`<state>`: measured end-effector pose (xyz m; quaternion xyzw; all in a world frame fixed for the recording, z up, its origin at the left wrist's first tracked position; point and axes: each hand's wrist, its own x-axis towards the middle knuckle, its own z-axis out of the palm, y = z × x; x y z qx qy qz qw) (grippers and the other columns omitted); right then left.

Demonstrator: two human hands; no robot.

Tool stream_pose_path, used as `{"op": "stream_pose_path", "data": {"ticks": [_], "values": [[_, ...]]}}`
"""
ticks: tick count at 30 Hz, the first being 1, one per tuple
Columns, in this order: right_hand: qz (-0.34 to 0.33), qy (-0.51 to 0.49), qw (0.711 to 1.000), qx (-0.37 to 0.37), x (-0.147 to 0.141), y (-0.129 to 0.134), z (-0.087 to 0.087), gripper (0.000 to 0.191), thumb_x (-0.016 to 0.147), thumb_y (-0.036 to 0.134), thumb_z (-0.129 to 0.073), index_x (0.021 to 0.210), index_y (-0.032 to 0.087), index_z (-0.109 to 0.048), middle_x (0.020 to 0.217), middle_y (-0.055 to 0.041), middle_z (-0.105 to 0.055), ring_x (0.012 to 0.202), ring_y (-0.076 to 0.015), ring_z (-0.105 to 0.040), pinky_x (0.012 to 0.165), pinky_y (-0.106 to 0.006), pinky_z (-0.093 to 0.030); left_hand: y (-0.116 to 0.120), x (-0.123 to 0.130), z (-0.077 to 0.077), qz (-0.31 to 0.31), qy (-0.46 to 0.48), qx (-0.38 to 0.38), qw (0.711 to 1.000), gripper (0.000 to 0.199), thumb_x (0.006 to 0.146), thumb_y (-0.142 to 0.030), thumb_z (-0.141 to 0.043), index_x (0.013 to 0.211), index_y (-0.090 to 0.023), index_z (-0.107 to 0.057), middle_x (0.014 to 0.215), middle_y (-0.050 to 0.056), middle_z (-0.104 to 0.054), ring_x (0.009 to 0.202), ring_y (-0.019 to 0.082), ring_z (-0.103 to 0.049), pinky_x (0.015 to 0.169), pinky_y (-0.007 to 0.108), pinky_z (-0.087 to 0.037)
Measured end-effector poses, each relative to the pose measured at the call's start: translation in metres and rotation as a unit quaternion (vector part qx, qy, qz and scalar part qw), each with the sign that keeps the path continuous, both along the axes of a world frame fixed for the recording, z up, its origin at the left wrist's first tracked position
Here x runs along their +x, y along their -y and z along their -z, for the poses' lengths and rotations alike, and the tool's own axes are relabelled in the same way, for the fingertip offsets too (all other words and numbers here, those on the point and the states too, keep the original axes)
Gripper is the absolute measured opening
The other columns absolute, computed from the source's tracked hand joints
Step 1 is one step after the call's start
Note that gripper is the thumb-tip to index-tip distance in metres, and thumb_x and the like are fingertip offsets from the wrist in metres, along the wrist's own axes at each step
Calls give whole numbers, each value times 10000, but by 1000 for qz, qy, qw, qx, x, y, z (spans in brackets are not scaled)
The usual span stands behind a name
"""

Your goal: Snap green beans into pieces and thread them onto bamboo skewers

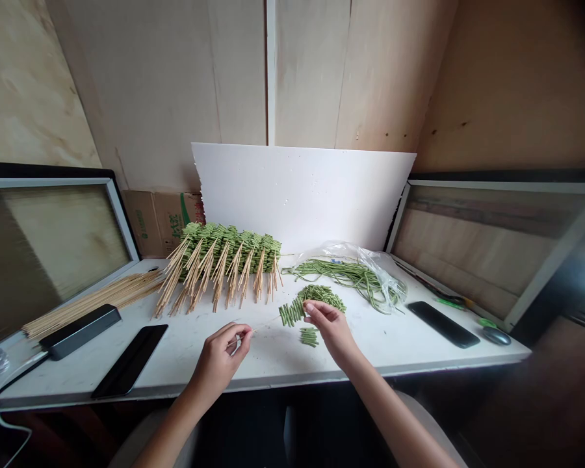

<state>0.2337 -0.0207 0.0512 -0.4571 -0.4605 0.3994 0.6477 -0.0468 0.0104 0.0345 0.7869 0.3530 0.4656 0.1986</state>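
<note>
My left hand [227, 348] is pinched on the bare end of a thin wooden skewer [268, 322] that points right. Several short green bean pieces [291, 313] sit side by side on its far part. My right hand [327, 323] has its thumb and fingertips closed at the right end of that row; whether they grip a separate piece is too small to tell. Just behind my right hand lies a pile of cut bean pieces [324, 296]. A small row of cut pieces [309, 336] rests on the table below the skewer.
Filled skewers [229, 250] are stacked at the back left, with bare sticks [97, 296] beside them. Long beans [341, 272] lie by a plastic bag [387, 286]. Phones [130, 361] [442, 324], a black box [80, 330] and a mouse [496, 335] flank the work area.
</note>
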Motion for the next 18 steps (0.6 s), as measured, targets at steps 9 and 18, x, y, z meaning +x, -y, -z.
{"op": "stream_pose_path", "data": {"ticks": [9,18], "values": [[54,491,869,12,41,-1,14,137,841,348,-739,885,278,-848,891,-112,-767,939,-349,-598,830,-472,-485,-8,-6,5,-33,-14,1,999,204,996,-341,-560,950,-185,-682,847,42,-666,623,124,-516,594,212,-481],[37,525,850,4,39,-6,26,135,866,213,-676,892,227,-808,885,-88,-758,984,-321,-593,811,-396,-461,-8,-5,7,-30,-34,5,999,173,998,-311,-553,939,-195,-666,855,33,-661,633,120,-508,598,204,-469]]}}
